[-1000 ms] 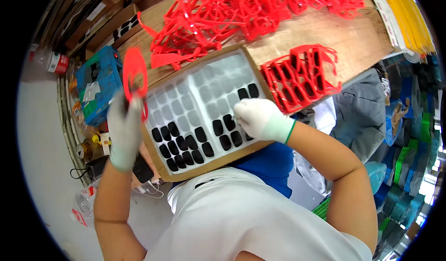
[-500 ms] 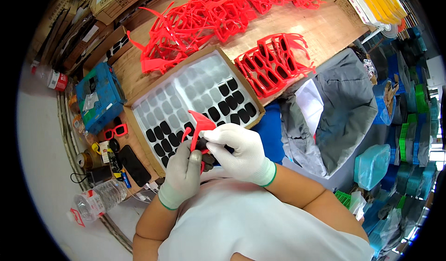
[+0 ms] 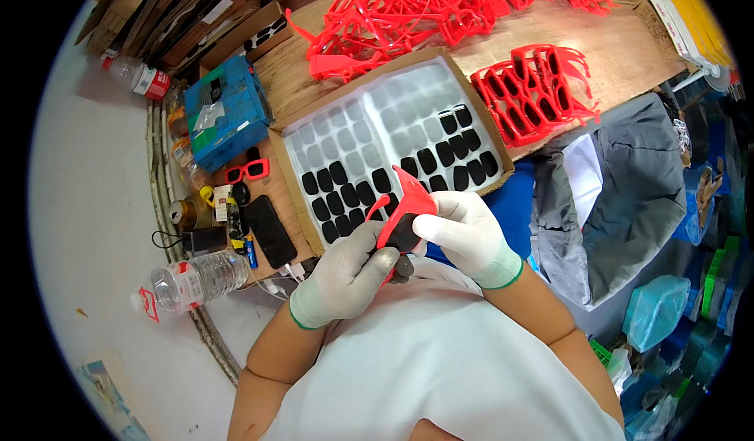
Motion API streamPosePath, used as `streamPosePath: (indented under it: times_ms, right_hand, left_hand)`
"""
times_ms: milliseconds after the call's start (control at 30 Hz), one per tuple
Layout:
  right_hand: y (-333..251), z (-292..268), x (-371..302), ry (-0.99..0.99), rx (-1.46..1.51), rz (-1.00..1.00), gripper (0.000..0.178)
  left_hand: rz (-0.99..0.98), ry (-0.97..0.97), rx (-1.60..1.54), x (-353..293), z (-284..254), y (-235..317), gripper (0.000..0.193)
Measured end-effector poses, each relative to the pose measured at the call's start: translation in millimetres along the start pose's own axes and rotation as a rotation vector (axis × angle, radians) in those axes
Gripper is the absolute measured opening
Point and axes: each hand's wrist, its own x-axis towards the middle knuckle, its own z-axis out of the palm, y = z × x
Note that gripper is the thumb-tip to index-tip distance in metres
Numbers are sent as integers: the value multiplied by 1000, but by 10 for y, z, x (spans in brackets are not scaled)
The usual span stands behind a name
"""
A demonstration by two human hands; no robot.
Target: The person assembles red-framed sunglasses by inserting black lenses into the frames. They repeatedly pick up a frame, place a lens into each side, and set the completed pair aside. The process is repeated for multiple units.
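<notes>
My left fingers [image 3: 382,260] close round the red frame [image 3: 415,199]; my right fingers [image 3: 433,228] — nearly closed — pinch the dark lens [image 3: 401,234] from its right, long axis slanting far-right.

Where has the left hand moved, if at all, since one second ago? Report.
Yes: the left hand moved rightward, from left of the lens tray to its near edge.
</notes>
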Motion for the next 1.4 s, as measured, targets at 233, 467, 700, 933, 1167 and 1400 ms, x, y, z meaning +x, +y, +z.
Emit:
streamPosePath:
  times_ms: [233, 467, 700, 933, 1167, 1400]
  right_hand:
    - [56, 52, -16, 64, 2, -34, 28]
    - [-26, -5, -160, 75, -61, -17, 31]
    - [75, 130, -170, 163, -262, -179, 22]
    - [146, 275, -73, 206, -534, -228, 22]
    - [226, 402, -20, 134, -334, -111, 24]
    - [295, 323, 31, 33, -44, -2, 25]
  left_hand:
    - [-7, 73, 17, 31, 48, -21, 25]
    - [54, 124, 79, 109, 122, -42, 26]
    - [137, 234, 86, 37, 232, -198, 23]
    - [223, 345, 212, -126, 235, -338, 19]
    - [210, 333, 171, -234, 80, -359, 26]
    - [65, 151, -95, -324, -53, -317, 30]
